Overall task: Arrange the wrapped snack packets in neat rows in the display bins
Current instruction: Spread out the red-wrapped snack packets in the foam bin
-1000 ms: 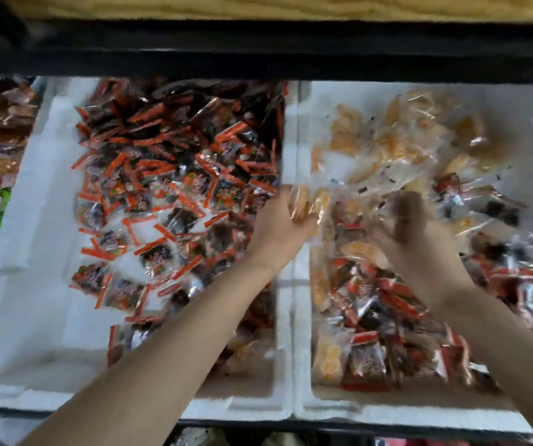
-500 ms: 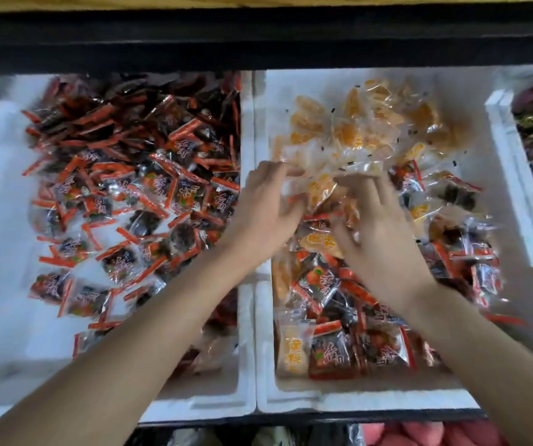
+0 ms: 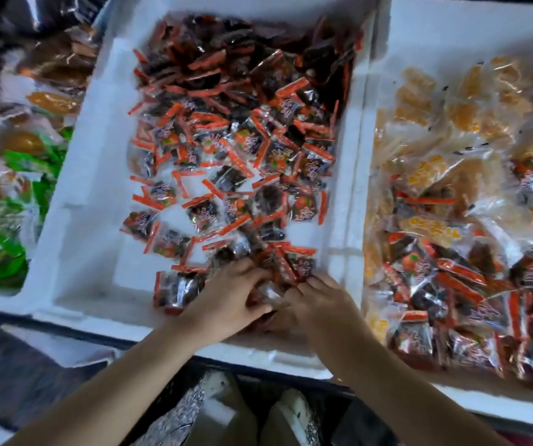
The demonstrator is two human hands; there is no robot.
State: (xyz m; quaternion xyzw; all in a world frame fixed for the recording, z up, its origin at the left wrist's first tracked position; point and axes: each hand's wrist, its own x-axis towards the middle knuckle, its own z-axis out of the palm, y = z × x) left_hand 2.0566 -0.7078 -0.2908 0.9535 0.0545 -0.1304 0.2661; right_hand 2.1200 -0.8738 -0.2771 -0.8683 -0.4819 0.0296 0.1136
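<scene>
A white foam bin (image 3: 78,220) in the middle holds a loose heap of dark snack packets with orange-red sealed edges (image 3: 242,149). My left hand (image 3: 226,297) and my right hand (image 3: 319,300) meet at the bin's near right corner. Their fingers curl round a small bunch of these packets (image 3: 290,262), which they partly hide. To the right, a second foam bin (image 3: 451,30) holds clear packets of yellow snacks (image 3: 451,123) at the back, mixed with more red-edged packets (image 3: 451,284) at the front.
A third bin at the left holds green and brown packets (image 3: 11,175). Foam walls (image 3: 355,156) separate the bins. Below the bins' front edge I see my legs and white shoes (image 3: 290,416) on the floor.
Both hands have left the right bin's yellow packets and come down to the near right corner of the middle bin. The camera has tilted downward and nearer.
</scene>
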